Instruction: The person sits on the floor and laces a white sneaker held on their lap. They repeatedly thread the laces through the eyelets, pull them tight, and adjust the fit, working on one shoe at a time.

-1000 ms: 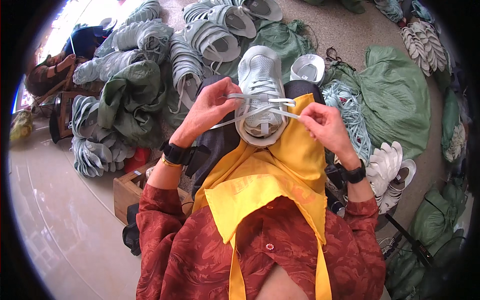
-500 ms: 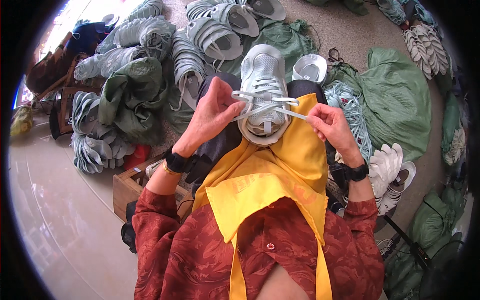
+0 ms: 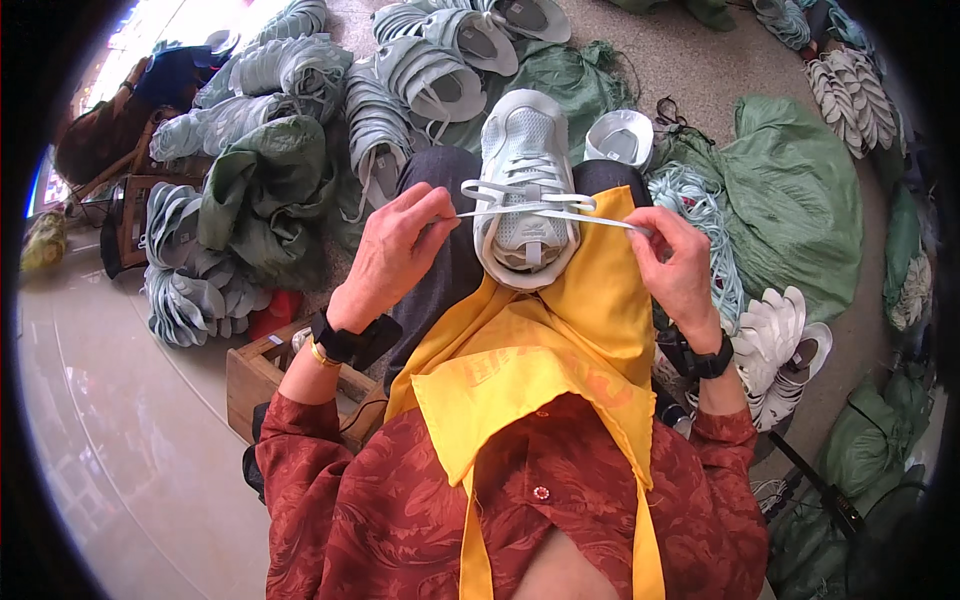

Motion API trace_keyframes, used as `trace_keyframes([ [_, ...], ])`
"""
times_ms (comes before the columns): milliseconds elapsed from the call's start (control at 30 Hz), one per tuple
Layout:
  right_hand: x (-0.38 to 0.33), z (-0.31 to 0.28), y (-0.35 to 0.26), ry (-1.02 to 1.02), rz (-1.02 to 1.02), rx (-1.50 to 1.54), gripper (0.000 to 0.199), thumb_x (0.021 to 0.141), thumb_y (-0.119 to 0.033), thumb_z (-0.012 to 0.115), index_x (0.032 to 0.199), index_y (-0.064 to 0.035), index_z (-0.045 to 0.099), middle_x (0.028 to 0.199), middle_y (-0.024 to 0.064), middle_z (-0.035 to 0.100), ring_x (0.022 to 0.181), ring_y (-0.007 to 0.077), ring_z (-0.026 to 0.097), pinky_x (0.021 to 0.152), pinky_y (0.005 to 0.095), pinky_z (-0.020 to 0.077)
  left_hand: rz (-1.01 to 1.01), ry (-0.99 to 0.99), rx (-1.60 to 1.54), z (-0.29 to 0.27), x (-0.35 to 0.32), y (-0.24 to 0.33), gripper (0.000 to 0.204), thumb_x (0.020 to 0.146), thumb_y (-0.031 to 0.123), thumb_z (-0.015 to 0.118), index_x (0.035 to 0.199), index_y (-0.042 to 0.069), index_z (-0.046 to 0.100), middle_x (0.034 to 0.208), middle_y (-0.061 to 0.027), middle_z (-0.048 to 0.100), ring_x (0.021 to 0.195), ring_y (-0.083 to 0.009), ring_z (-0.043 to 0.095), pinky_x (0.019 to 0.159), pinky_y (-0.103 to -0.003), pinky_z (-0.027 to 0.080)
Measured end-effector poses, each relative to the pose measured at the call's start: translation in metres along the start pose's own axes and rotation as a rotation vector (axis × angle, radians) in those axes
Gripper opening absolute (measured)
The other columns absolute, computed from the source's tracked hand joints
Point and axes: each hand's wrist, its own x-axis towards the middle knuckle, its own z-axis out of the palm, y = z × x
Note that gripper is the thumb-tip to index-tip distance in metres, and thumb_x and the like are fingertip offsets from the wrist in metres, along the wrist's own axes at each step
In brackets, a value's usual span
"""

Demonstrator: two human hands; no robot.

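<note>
Open room over the yellow apron (image 3: 520, 385) — beyond it, the pale sneaker (image 3: 527, 160) stands in the way, taut lace (image 3: 605, 220) stretched across.

No wording can be read with certainty. The yellow apron (image 3: 530, 415) carries faded orange-red lettering (image 3: 490, 367) across its folded bib, broken up by the creases. On the tongue (image 3: 522, 232) of the pale sneaker (image 3: 523, 135) is a small mark, too tiny to tell. A grey insole (image 3: 479, 42) in the stacked shoe uppers (image 3: 430, 78) shows a minute, illegible print.
</note>
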Motion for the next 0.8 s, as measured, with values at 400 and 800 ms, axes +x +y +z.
trace_keyframes([
  [400, -0.036, -0.044, 0.054, 0.016, 0.08, -0.162, 0.015, 0.096, -0.002, 0.065, 0.107, -0.0007, 0.074, 0.081, 0.0104, 0.07, 0.067, 0.0205, 0.067, 0.062, 0.0323, 0.0503, -0.23, -0.141, 0.099, -0.039, -0.025, -0.026, 0.01, 0.086, 0.003, 0.071, 0.089, 0.001, 0.061, 0.08, -0.0076, 0.064, 0.078, -0.0258, 0.058, 0.07, -0.038, 0.048],
  [800, -0.051, -0.053, 0.088, -0.125, 0.366, 0.067, 0.018, 0.1, -0.003, 0.06, 0.111, 0.0031, 0.073, 0.081, 0.0072, 0.074, 0.067, 0.011, 0.069, 0.063, 0.026, 0.0557, -0.414, -0.201, 0.115, -0.078, -0.053, -0.057, 0.012, 0.085, 0.0, 0.07, 0.09, -0.003, 0.059, 0.075, -0.0096, 0.063, 0.068, -0.0196, 0.06, 0.065, -0.033, 0.048],
])
